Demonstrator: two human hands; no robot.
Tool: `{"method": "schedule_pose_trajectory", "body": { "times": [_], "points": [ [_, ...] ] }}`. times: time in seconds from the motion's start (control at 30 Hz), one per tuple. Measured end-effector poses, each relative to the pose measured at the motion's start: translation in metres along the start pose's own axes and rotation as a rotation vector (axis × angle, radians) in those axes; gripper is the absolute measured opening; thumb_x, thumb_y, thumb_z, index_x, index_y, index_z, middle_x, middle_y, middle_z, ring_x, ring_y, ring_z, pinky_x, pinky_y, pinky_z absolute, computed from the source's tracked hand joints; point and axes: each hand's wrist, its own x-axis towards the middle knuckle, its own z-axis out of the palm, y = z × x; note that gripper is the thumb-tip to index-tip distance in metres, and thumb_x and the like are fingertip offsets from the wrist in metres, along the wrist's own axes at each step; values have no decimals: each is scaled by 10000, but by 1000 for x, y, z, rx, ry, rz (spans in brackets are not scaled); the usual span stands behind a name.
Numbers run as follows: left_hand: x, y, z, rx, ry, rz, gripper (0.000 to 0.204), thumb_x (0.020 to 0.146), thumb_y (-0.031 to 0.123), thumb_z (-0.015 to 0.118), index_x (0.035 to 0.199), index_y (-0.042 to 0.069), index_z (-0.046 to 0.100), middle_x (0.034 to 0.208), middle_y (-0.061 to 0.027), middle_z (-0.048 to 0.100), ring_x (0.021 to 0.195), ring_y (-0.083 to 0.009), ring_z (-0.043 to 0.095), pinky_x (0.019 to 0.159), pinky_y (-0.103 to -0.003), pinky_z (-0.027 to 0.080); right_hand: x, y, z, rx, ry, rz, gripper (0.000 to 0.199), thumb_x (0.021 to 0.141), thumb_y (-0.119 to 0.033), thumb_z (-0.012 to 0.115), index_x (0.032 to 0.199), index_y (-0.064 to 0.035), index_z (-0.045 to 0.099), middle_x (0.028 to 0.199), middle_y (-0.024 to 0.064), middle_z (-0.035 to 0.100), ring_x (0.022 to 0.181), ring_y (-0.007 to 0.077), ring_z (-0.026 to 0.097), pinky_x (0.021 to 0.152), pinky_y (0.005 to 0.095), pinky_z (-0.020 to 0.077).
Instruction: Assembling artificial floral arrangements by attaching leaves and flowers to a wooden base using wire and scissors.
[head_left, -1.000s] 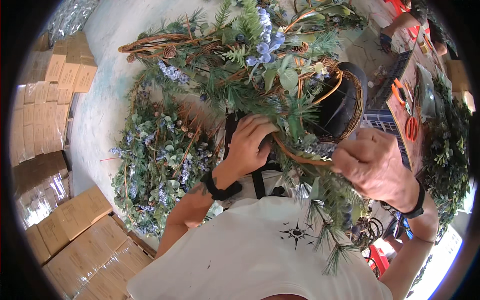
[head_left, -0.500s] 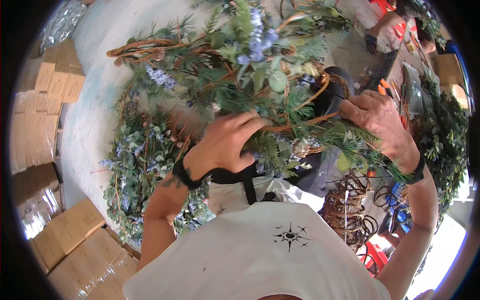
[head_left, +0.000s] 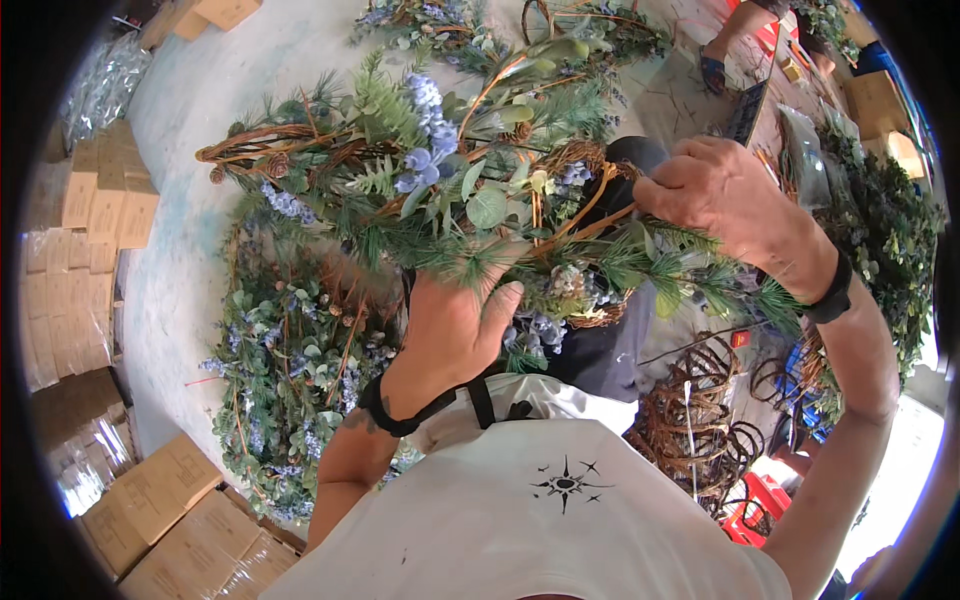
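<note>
Fingers of your left hand are gripping the wreath from beneath, while your right hand is pinching its right rim.

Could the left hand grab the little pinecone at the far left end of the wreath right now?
Probably not at once. The left hand is under the wreath, holding it up, and the pinecone sits away from its grip. Nothing blocks the way, but it would have to let go first.
</note>
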Motion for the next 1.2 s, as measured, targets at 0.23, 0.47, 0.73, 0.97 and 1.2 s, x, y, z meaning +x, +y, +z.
{"method": "schedule_pose_trajectory", "body": {
  "times": [0.23, 0.47, 0.73, 0.97, 1.2],
  "points": [
    [-19, -12, 16, -125, 99, -20, 323, 969, 125, 693, 1276, 31, 725, 1284, -193, 703, 1104, -378, 699, 965, -449, 549, 17, 12, 9, -325, 71, -294, 153, 769, -216, 694, 886, -127, 651, 755, -27, 560, 787, 155, 645, 726, 298, 552],
    [-34, -14, 35, -419, 222, -126, 208, 1043, 105, 681, 1191, -32, 731, 1263, -176, 738, 1101, -240, 718, 940, -362, 572, 17, 10, 22, -283, 33, -327, 129, 769, -230, 704, 805, -131, 631, 709, -44, 538, 778, 148, 631, 724, 287, 532],
    [-10, 2, 24, -282, 106, -151, 252, 973, 51, 744, 1222, 24, 771, 1124, -121, 744, 1008, -257, 708, 898, -365, 561, 31, 27, 19, -328, 36, -378, 143, 780, -271, 735, 811, -151, 663, 695, -58, 540, 765, 138, 627, 730, 294, 530],
    [-4, -19, 12, -256, 98, -23, 227, 915, -24, 773, 1129, 52, 774, 1092, -116, 750, 947, -267, 719, 833, -362, 575, 48, 38, 45, -394, 162, -438, 147, 783, -280, 742, 850, -176, 662, 746, -64, 542, 758, 112, 620, 701, 275, 539],
    [11, 53, 12, 66, 144, 125, 193, 897, 5, 774, 1086, 45, 778, 1160, -127, 749, 1010, -301, 727, 877, -390, 585, 22, 14, 75, -197, 400, -332, 142, 732, -242, 698, 829, -153, 645, 761, -41, 543, 762, 138, 628, 697, 281, 546]
  ]
}}
